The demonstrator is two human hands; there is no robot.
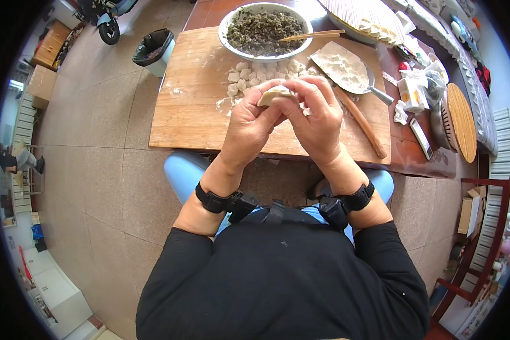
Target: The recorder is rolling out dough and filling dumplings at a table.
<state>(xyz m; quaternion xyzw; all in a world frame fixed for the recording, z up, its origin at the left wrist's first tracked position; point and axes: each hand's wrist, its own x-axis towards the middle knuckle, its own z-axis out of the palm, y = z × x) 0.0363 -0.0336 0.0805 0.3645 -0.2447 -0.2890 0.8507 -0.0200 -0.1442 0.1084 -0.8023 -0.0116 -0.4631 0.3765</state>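
A folded dough dumpling [274, 95] is pinched between the fingers of my left hand [251, 121] and my right hand [318, 117], held above the wooden board [187, 114]. Its lower edge is partly hidden by my thumbs. Just beyond my hands lie several small floured dough pieces [243, 75]. Behind them stands a white bowl [225, 42] of dark green chopped filling [263, 32], with wooden chopsticks [314, 35] resting across its right rim. A metal scoop [376, 87] full of flour [344, 66] lies to the right, and near it a wooden rolling pin [361, 122].
Finished dumplings [378, 32] sit on a round tray [357, 12] at the back right. On the table's right are a phone [420, 138], a tissue box [412, 94] and a metal basin with a wooden lid [461, 123]. A lined bin [155, 53] stands left; a seated person [21, 159] is far left.
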